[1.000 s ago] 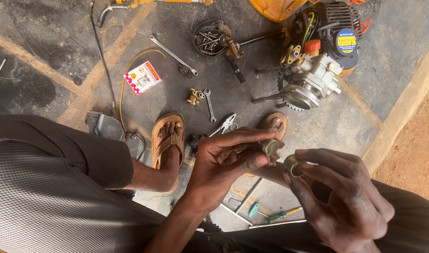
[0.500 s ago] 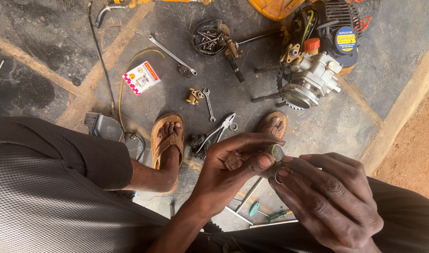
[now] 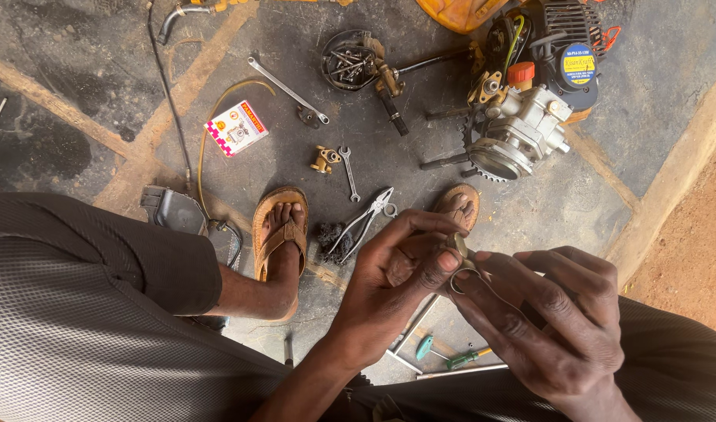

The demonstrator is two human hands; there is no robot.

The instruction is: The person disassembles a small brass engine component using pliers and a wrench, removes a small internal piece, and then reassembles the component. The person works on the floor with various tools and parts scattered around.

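Observation:
My left hand [image 3: 393, 285] pinches a small round brass-coloured metal part [image 3: 458, 244] between thumb and forefinger, at about knee height above the ground. My right hand [image 3: 541, 320] meets it from the right, its fingertips holding a thin metal ring [image 3: 459, 280] just under that part. The two hands touch at the fingertips. Most of the ring is hidden by my fingers.
On the concrete floor lie a small engine [image 3: 522, 117], a bowl of bolts [image 3: 348, 62], a long spanner [image 3: 283, 87], a small wrench [image 3: 348, 172], pliers [image 3: 366, 220], a brass fitting [image 3: 324, 160], a small printed box [image 3: 238, 127] and screwdrivers [image 3: 451, 358]. My sandalled feet [image 3: 278, 234] rest nearby.
My hands have closed together: the right hand, which held the ring apart from the left, has brought it up against the small part. Both hands shifted slightly up and right.

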